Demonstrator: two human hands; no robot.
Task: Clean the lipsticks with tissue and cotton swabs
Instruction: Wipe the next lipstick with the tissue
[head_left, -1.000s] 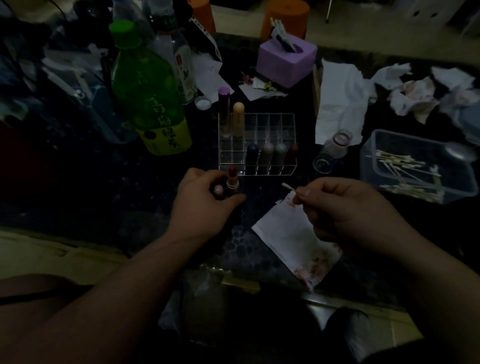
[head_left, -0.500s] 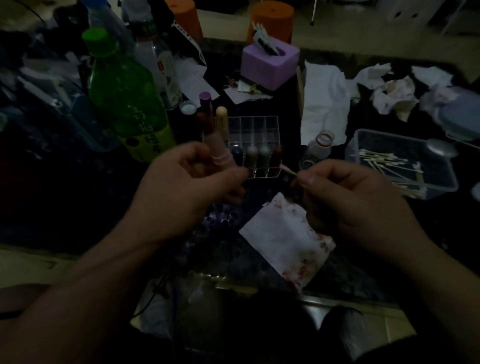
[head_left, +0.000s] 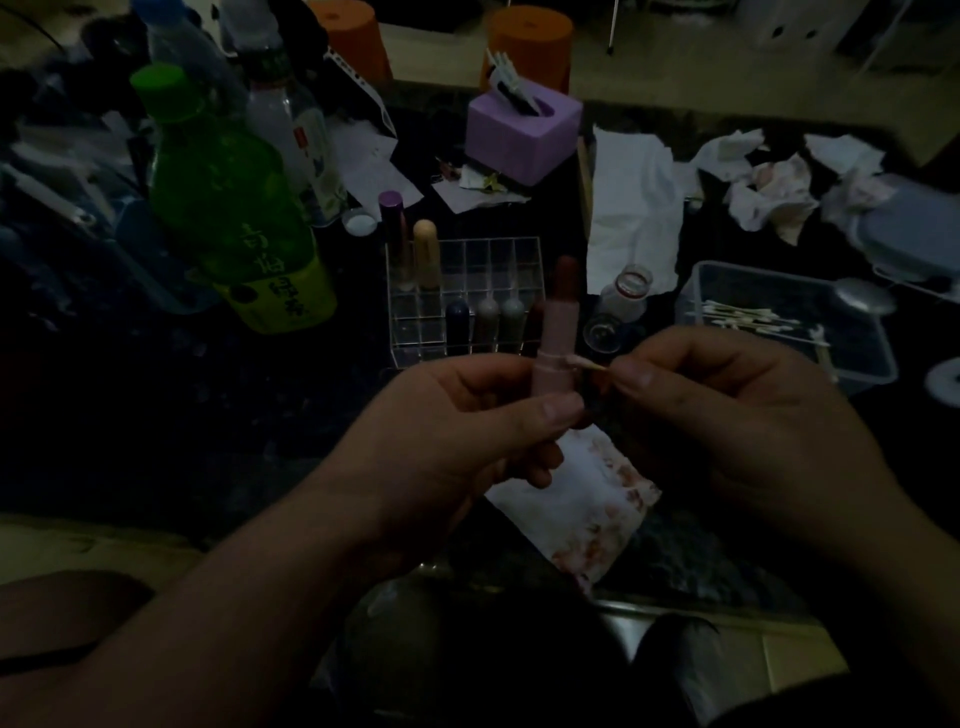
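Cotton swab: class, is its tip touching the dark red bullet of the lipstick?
No: the cotton swab, pinched in the right hand, meets the lipstick on its pink tube, below the red bullet.

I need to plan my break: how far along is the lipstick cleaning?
Done: stained crumpled tissues suggest some wiping. In hand: left hand holds an uncapped pink lipstick, right hand touches a cotton swab to its collar. Left: lipsticks in the rack; which are cleaned, I cannot tell.
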